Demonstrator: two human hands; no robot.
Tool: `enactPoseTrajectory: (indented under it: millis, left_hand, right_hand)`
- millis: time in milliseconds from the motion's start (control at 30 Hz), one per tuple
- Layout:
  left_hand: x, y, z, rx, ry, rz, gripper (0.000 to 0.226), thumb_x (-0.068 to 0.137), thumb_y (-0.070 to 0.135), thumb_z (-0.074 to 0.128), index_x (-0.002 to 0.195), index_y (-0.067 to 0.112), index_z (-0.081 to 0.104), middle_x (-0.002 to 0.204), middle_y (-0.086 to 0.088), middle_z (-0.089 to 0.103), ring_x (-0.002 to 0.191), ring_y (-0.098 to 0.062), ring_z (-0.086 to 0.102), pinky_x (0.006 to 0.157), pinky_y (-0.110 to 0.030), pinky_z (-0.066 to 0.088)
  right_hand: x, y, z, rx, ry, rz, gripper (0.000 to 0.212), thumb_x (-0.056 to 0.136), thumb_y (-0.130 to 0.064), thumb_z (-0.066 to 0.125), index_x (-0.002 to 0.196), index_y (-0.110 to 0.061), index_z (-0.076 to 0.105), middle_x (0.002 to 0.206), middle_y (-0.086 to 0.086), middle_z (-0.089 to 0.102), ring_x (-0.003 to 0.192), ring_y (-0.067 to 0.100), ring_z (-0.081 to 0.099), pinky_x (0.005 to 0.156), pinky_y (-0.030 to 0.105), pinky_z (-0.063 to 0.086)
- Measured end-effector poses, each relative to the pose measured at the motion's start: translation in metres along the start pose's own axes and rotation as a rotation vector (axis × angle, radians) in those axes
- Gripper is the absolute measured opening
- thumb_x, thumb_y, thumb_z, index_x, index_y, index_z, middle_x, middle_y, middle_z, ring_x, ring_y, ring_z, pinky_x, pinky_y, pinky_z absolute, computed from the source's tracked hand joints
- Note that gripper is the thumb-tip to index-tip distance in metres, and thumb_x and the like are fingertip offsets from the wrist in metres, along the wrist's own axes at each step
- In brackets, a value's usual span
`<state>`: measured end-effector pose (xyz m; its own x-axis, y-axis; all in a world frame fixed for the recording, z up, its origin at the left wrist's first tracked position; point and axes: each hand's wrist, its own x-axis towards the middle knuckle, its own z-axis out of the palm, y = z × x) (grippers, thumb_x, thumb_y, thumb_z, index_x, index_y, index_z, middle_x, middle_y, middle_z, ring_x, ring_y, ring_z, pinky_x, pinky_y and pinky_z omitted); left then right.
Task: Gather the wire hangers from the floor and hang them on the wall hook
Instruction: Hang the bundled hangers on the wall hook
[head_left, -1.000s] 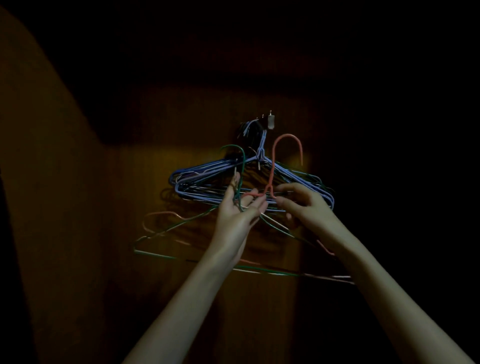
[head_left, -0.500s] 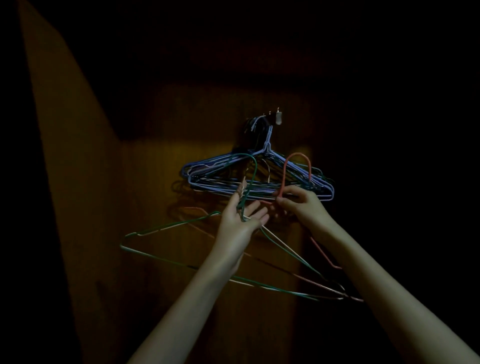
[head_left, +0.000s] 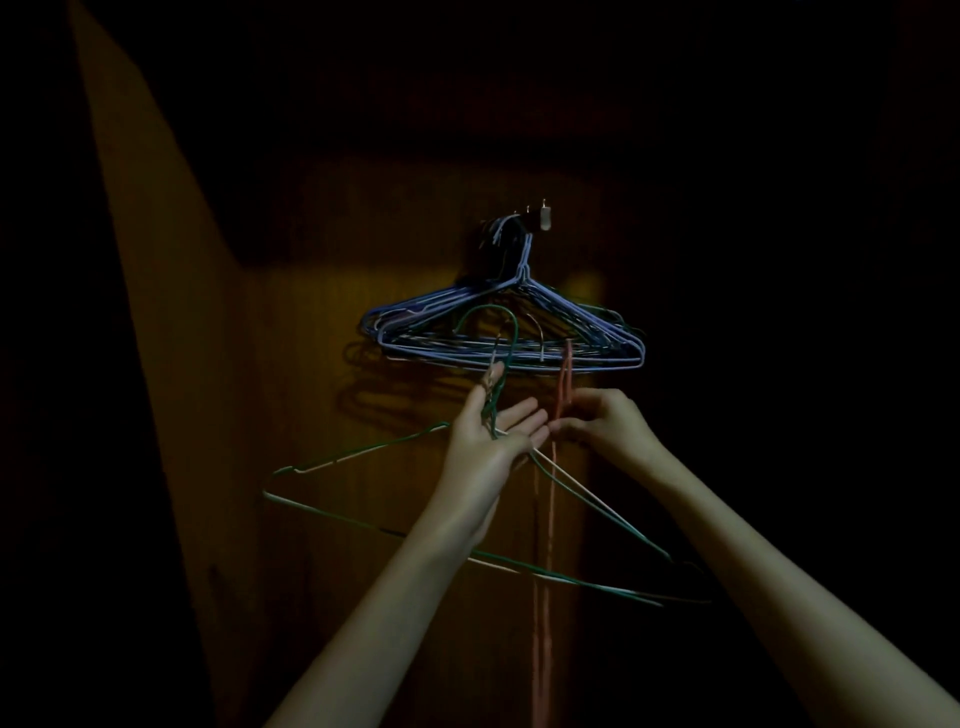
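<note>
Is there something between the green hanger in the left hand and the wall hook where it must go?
Yes. The bundle of blue hangers already hangs from the wall hook, directly above the green hanger in the left hand, crowding the hook.

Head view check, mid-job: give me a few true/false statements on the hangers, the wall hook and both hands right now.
1. A bundle of blue hangers already hangs on the wall hook. True.
2. The left hand holds a green hanger. True.
3. The right hand is empty. False: its fingers pinch a red hanger.
4. The green hanger's hook is on the wall hook. False: it sits lower, in front of the blue hangers.
5. The red hanger faces the camera flat. False: it appears edge-on.
</note>
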<state>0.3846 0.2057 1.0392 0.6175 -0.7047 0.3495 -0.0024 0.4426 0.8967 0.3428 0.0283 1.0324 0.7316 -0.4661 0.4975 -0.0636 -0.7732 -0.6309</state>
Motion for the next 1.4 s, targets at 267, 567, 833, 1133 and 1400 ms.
enactPoseTrajectory:
  millis: [267,567,833,1133,1400]
  left_hand:
    - [-0.008,0.004,-0.002,-0.012,0.014,0.012,0.072,0.088,-0.018,0.043,0.145,0.023,0.028,0.133,-0.023,0.051,0.116,-0.027,0.058,0.085,-0.023,0.052]
    - [0.002,0.000,0.007,-0.002,0.015,-0.009,0.072,0.088,-0.017,0.045,0.145,0.023,0.028,0.134,-0.024,0.049,0.117,-0.027,0.057,0.078,-0.017,0.054]
    - [0.021,-0.006,0.015,-0.067,0.074,0.006,0.074,0.086,-0.022,0.041,0.144,0.023,0.029,0.137,-0.026,0.045,0.123,-0.029,0.051,0.087,-0.027,0.048]
    - [0.059,-0.004,0.026,-0.080,0.063,0.059,0.075,0.086,-0.023,0.041,0.145,0.021,0.027,0.134,-0.027,0.048,0.121,-0.028,0.053,0.090,-0.028,0.050]
    - [0.093,0.003,0.031,-0.088,0.071,0.138,0.075,0.086,-0.023,0.041,0.147,0.017,0.024,0.134,-0.026,0.047,0.122,-0.027,0.053,0.096,-0.029,0.046]
  right_hand:
    - [-0.010,-0.008,-0.007,0.290,-0.039,-0.016,0.012,0.080,-0.005,0.067,0.075,-0.012,0.059,0.079,0.000,0.062,0.070,0.004,0.061,0.065,0.019,0.048]
    - [-0.010,-0.041,-0.016,0.417,0.176,-0.107,0.010,0.084,-0.006,0.064,0.079,-0.007,0.055,0.075,0.001,0.062,0.063,0.002,0.060,0.058,0.016,0.050]
    - [-0.001,-0.026,-0.020,0.347,0.112,-0.066,0.006,0.085,-0.015,0.065,0.085,-0.012,0.060,0.079,0.001,0.065,0.062,0.005,0.059,0.059,0.021,0.048]
    - [0.007,0.008,-0.037,0.250,0.051,0.008,0.017,0.080,-0.009,0.069,0.080,-0.020,0.055,0.077,-0.002,0.057,0.066,0.008,0.054,0.057,0.012,0.044]
    - [0.046,0.015,-0.053,0.273,0.304,-0.105,0.010,0.083,-0.009,0.065,0.080,-0.017,0.062,0.075,-0.003,0.061,0.064,0.006,0.056,0.057,0.012,0.046]
